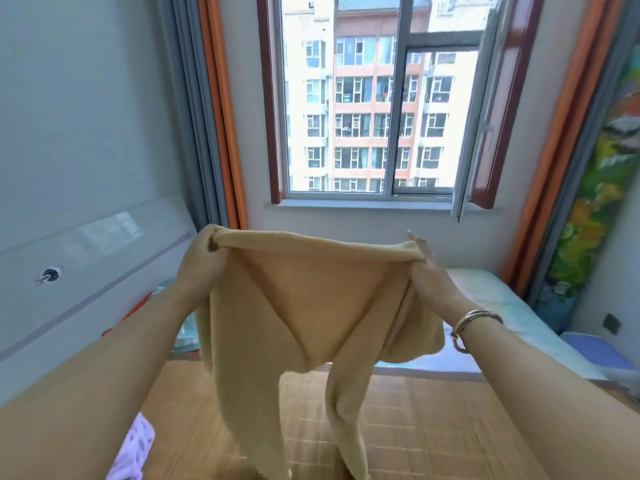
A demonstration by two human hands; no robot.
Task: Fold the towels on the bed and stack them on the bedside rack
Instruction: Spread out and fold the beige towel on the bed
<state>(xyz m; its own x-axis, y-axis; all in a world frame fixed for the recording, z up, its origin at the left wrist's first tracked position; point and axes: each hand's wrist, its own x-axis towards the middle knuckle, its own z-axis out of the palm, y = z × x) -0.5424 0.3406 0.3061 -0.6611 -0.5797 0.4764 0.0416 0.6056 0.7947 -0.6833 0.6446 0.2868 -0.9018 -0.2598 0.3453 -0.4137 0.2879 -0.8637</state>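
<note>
A tan towel (304, 306) hangs in the air in front of me, stretched between both hands above the bed (415, 420). My left hand (202, 261) pinches its upper left corner. My right hand (431, 275), a bracelet on its wrist, grips the upper right corner with fingers partly extended. The towel's top edge is taut; its lower part sags in folds, with two long ends dangling toward the bamboo mat. A pale pink patterned cloth (133, 448) lies on the bed at the lower left, partly hidden by my left arm. The bedside rack is not in view.
A white headboard (86, 271) runs along the left. A window (374, 109) with one pane swung open faces me, curtains at both sides. Light blue bedding (502, 306) lies at the far right of the bed. A purple-topped surface (599, 351) stands at the right.
</note>
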